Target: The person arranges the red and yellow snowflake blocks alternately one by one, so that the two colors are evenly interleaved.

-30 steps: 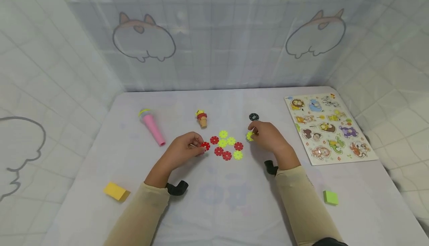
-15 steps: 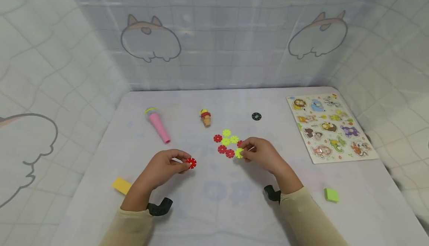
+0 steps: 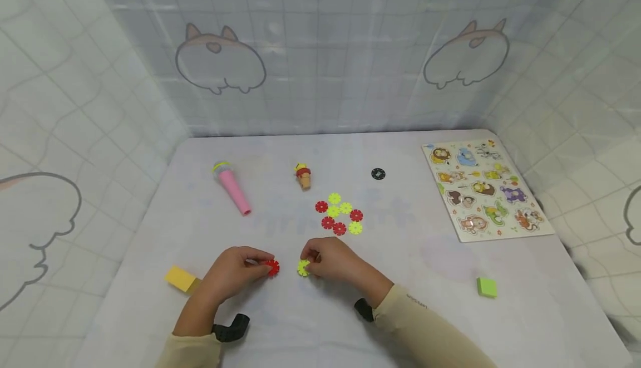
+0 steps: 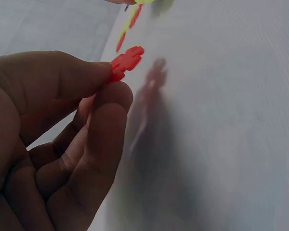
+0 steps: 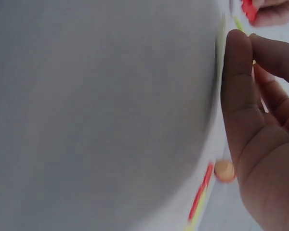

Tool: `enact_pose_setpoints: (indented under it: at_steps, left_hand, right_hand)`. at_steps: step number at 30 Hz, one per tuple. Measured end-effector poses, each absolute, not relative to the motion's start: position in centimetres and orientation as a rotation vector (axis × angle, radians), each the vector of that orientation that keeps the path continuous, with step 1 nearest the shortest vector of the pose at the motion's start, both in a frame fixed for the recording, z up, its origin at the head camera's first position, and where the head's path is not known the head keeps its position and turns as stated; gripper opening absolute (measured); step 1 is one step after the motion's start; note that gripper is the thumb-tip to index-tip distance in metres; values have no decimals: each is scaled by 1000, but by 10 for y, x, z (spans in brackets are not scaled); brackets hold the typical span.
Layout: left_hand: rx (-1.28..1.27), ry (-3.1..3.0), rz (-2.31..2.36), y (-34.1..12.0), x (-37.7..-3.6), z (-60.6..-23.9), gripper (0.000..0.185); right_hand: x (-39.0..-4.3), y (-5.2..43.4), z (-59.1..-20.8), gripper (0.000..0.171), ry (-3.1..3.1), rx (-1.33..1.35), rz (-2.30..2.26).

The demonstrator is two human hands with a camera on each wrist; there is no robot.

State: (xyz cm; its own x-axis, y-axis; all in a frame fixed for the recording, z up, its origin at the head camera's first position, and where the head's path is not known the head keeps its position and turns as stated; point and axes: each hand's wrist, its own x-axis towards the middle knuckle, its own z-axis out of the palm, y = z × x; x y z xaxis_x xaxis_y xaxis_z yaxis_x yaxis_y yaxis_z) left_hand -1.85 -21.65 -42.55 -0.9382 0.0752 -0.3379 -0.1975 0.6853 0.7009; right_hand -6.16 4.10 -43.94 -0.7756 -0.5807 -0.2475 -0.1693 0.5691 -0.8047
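In the head view, my left hand pinches a red notched interlocking disc by its edge. Thumb and index finger also show on that red disc in the left wrist view, with its shadow on the tablecloth beyond. Facing it, a short gap away, my right hand pinches a yellow-green notched disc. The right wrist view shows only a sliver of the yellow-green disc past the fingertips. Farther back lies a loose group of several matching discs, red and yellow-green.
Behind the discs are a pink toy microphone, an ice-cream-cone figure and a black round chip. An animal puzzle board lies at right. A yellow block sits beside my left wrist, a green block at front right.
My left hand has drawn toward the table's front and left with the red disc. My right hand has left the right side of the group and come forward and left with the yellow-green disc.
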Motion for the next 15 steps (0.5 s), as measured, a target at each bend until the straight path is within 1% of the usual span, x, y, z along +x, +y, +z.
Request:
enact_pose_setpoints:
  at_steps: [8,11,15]
  left_hand:
    - [-58,2646,1006,-227,-13,-437,17]
    - [-28,2648,1009,-227,-14,-438,21]
    - [91,2661,984,-227,-14,-436,29]
  right_hand:
    - [-52,8,-440,12,2473,-750,-904]
    - [-51,4,-435,15,2504,-760,-807]
    - [-49,1,-430,24,2508,-783,-699]
